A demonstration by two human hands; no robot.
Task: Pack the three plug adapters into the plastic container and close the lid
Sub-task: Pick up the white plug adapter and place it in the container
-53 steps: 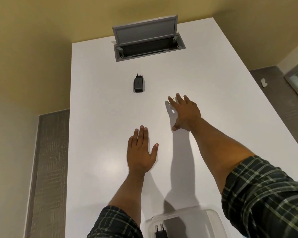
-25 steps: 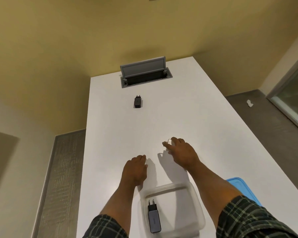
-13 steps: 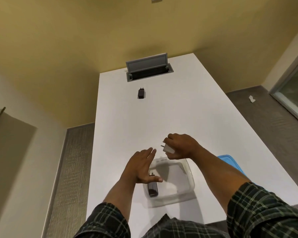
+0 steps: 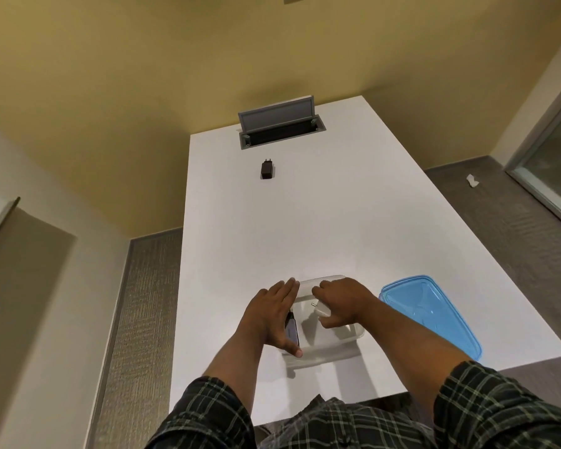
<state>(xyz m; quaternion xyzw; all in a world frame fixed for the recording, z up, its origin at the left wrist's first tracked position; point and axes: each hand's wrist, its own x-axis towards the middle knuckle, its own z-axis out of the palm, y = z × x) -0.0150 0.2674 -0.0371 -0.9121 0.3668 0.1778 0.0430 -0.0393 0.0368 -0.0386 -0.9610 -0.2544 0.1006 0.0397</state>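
White table [image 4: 337, 222], yellow wall behind; clear box [image 4: 344, 346] near the front edge; dark plug [image 4: 292, 332] inside already; right hand [image 4: 340, 301] gripping a white plug [image 4: 321, 311], low over the box; left hand [image 4: 269, 314] flat and loose against the box side, holding nothing; black plug [image 4: 267, 169] far off, still to fetch; blue lid [image 4: 434, 312] beside the box, not on yet.

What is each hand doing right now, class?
Left hand: open, flat against the clear container.
Right hand: closed on the white plug adapter.
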